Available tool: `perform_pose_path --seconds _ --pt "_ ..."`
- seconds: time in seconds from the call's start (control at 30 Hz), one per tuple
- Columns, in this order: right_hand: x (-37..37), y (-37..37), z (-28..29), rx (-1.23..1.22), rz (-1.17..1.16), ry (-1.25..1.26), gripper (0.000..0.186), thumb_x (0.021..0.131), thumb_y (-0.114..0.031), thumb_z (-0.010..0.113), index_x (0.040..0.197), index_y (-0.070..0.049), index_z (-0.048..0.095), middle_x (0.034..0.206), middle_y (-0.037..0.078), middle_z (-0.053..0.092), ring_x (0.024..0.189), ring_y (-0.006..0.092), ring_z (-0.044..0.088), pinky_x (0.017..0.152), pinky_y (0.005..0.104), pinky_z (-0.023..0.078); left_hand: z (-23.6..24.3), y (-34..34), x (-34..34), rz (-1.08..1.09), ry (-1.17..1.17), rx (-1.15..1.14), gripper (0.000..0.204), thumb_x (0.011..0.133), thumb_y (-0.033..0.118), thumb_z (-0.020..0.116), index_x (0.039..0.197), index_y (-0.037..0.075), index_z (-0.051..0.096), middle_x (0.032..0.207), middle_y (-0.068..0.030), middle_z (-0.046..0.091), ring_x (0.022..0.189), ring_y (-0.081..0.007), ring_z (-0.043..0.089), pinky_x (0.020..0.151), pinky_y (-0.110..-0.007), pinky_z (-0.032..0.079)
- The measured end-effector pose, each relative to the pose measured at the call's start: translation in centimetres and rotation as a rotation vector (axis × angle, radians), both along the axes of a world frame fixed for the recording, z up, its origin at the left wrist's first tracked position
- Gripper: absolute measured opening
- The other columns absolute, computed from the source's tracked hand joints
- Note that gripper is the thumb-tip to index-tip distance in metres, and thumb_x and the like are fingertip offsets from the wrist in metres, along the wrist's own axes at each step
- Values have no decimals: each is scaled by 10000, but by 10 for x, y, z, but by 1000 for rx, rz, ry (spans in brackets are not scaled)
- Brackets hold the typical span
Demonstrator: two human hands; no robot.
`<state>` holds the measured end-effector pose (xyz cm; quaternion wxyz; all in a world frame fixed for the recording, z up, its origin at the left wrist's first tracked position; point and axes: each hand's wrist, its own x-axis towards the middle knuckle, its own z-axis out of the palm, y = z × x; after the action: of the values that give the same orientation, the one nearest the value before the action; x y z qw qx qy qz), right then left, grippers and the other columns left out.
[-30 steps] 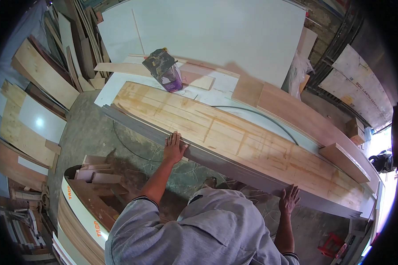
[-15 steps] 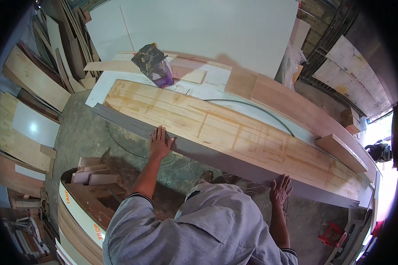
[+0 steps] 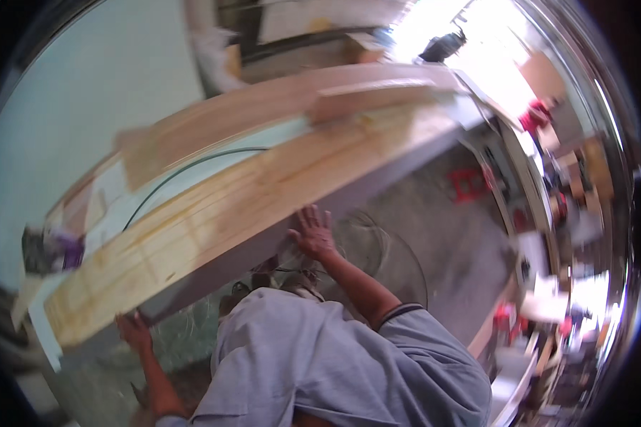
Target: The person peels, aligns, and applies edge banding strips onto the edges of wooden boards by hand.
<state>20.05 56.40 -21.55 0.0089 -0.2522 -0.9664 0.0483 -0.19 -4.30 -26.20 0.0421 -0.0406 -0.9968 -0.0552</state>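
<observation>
A long, pale wooden panel (image 3: 214, 220) with brownish stains lies slantwise in front of me. Along its near edge runs a dark grey facing (image 3: 217, 274). My right hand (image 3: 313, 233) lies flat against this grey facing near the middle, fingers spread. Farther left, my left hand (image 3: 133, 332) touches the same edge near the panel's left end. Its fingers look stretched but are a little blurred. Neither hand holds anything that I can see.
Brown boards (image 3: 263, 107) and a dark curved cable (image 3: 185, 167) lie beyond the panel. A purple can (image 3: 70, 250) with a dark top stands at the left end. A red stool (image 3: 468, 183) is on the floor at right, and loose cords (image 3: 377, 242) trail by my feet.
My view has swung to the right, so the panel now slants up toward the right and the bright opening shows more. Both hands are still at the grey edge.
</observation>
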Motion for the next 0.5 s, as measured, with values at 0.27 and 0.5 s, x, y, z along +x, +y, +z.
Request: perform_pose_path --seconds 0.27,0.5 --pt "117 29 -37 -173 -732 407 529 937 -420 463 1345 -84 459 1438 174 395 1371 311 322 1112 546 168 21 171 63 -339 109 76 548 954 395 492 1330 -2 452 1394 -224 432 1303 -390 389 1064 -491 303" --pt "325 -4 -241 -875 -1440 -144 304 816 -268 573 1007 -54 675 1080 215 640 1084 379 585 914 464 460 60 365 196 -782 -1129 107 424 844 269 643 1149 -21 595 1136 -227 551 1014 -388 552 952 -417 427"
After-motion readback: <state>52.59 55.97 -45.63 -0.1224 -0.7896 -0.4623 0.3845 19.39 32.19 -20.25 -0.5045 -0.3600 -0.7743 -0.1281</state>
